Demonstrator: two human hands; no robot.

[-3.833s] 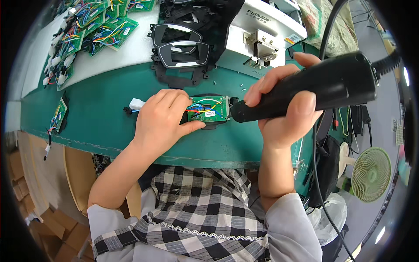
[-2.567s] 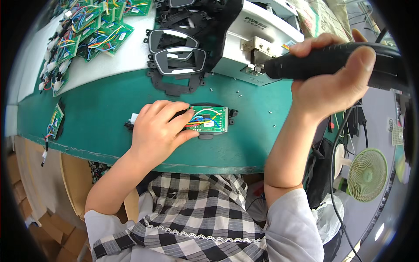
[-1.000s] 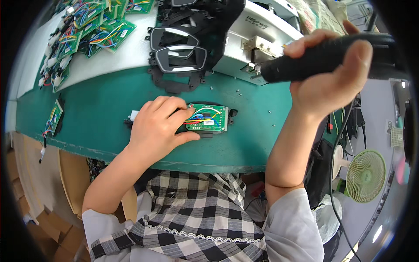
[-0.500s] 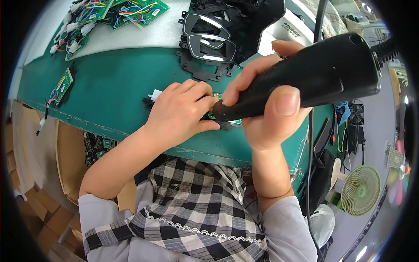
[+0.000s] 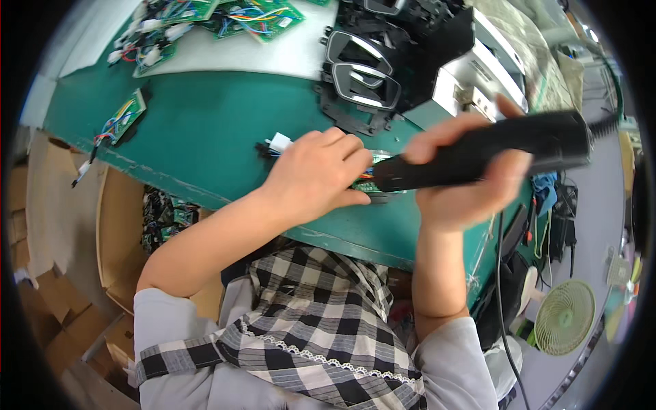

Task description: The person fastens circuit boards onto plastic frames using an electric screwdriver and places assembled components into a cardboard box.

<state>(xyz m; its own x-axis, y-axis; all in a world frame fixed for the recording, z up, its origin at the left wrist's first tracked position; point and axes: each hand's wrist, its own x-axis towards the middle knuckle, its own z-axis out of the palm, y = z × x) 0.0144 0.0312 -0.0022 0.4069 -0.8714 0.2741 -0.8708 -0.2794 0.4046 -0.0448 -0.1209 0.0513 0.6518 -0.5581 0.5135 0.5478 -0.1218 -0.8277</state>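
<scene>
My right hand (image 5: 451, 203), blurred by motion, is wrapped round a black power screwdriver (image 5: 547, 140) with a coiled cord. The tool lies slanted, its narrow end over a green circuit board (image 5: 369, 186) set on a dark part. My left hand (image 5: 311, 171) presses down on the board's left side with bent fingers and covers much of it. A white connector (image 5: 279, 142) with dark wires pokes out beyond that hand. The tool's very tip and whatever it touches cannot be made out.
Wired circuit boards (image 5: 263, 17) are heaped on a white foam sheet (image 5: 273, 58) at the far left. Black display frames (image 5: 365, 85) lie beside a white box (image 5: 444, 96). One wired board (image 5: 126, 116) sits near the table's left edge. A green fan (image 5: 564, 318) stands to the right.
The whole view has shifted, moving the scene rightward and slightly down. The screwdriver's rear end has dropped relative to the table, so the tool lies flatter. My left hand stays on the board.
</scene>
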